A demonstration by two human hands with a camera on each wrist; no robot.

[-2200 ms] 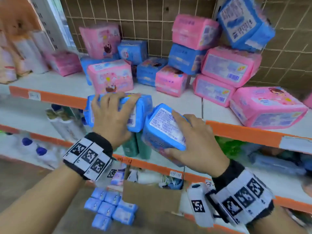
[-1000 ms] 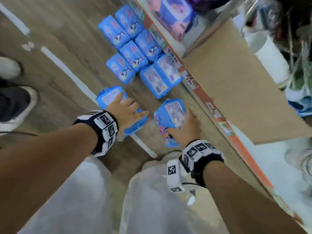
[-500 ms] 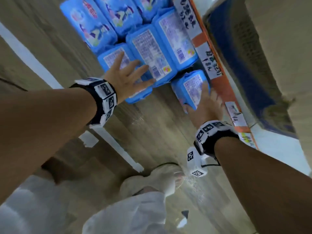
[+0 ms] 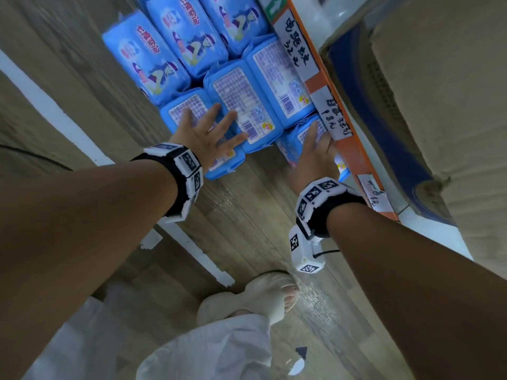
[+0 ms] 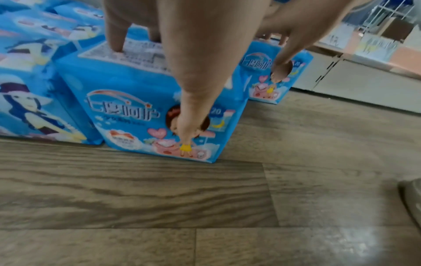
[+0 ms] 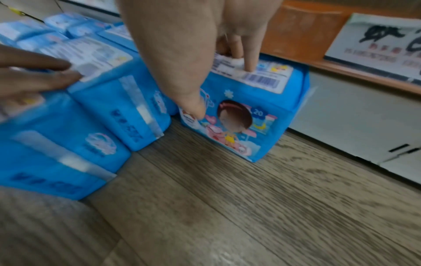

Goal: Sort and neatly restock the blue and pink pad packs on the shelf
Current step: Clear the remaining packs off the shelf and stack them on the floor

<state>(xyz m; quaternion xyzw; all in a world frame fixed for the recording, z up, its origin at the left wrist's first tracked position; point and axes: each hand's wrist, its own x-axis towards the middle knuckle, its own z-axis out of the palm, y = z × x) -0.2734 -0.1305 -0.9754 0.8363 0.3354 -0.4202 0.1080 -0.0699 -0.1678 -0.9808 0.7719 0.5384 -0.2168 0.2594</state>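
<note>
While we crouch over the wood-look floor (image 4: 241, 231), we find the blue pad packs (image 4: 192, 34) grouped on it in rows, left of the shelf's orange edge strip (image 4: 354, 149); no pink pack is visible in any view. Starting at the left of the head view, three packs lie face-up with a printed figure showing, and behind them further packs show their label sides with barcodes. Our left hand (image 4: 204, 135) lies flat on the nearest left pack (image 4: 219, 163), fingers straight and spread, gripping nothing; the left wrist view confirms the fingertips (image 5: 116, 45) pressing on the top label while the thumb hangs down over the front face of this pack (image 5: 136, 115), which stands on the floor touching its neighbour to the left. Moving right, a label-side pack (image 4: 241, 105) sits between our two hands. Our right hand (image 4: 315, 152) rests on the rightmost pack (image 4: 293, 149), which stands just beside the orange strip and its handwritten price tags (image 4: 332, 116). From the right wrist view, the fingers (image 6: 248, 59) touch the top label near the barcode and the thumb reaches down over the front face, loosely straddling the pack (image 6: 250, 126) rather than clenching it. At far right, a cardboard box (image 4: 439, 105) occupies the bottom shelf.
</note>
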